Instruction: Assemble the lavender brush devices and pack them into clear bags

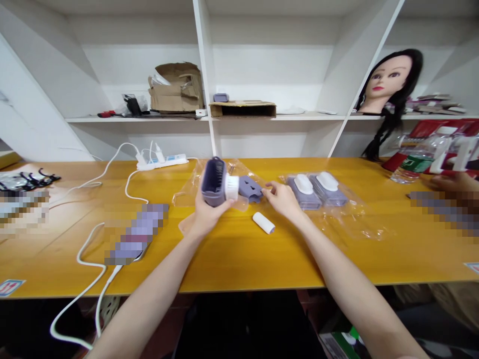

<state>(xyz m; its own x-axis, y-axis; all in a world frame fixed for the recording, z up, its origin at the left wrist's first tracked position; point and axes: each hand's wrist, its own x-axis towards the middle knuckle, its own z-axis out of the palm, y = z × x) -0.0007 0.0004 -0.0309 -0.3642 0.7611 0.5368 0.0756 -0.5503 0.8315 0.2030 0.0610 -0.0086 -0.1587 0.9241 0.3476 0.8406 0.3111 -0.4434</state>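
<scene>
My left hand point(208, 215) grips a lavender-grey bristled brush head point(213, 182) joined to a white cylindrical part point(232, 187). Just right of it, a flat lavender plastic piece point(250, 189) lies on a clear plastic bag point(194, 187). My right hand point(282, 199) is next to that piece, its fingertips at or very near its edge and holding nothing. A small white cylinder point(264, 223) lies on the yellow wooden table point(224, 271) just below my hands. Two lavender items with white tops point(304, 192) sit in clear plastic to the right.
A white power strip point(162, 161) with white cables point(90, 257) lies at the back left, near a pixelated object point(136, 234). At the right are a co-worker's hand point(452, 183) and a water bottle point(411, 167). White shelves above hold cardboard and a mannequin head point(389, 82).
</scene>
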